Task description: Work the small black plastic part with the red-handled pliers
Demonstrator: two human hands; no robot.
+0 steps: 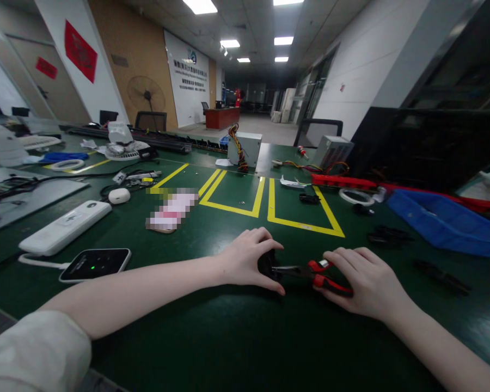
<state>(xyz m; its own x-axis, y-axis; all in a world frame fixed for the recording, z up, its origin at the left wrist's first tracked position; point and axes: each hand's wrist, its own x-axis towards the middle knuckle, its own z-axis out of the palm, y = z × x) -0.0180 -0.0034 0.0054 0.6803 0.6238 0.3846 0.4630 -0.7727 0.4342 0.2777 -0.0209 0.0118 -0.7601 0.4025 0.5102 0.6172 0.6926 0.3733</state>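
My left hand [249,261] rests on the green table [228,337], its fingers curled over a small black part [267,265] that is mostly hidden under them. My right hand [365,280] grips the red handles of a pair of pliers [318,274]. The pliers' dark jaws point left and touch the black part. Both hands sit just in front of the yellow floor-tape rectangles [269,209] marked on the table.
A phone [95,263] and a white power bank [65,226] lie at the left. A blue tray [445,220] stands at the right, with black clips [386,236] near it. Two metal power supply boxes [245,148] with coloured wires stand at the back.
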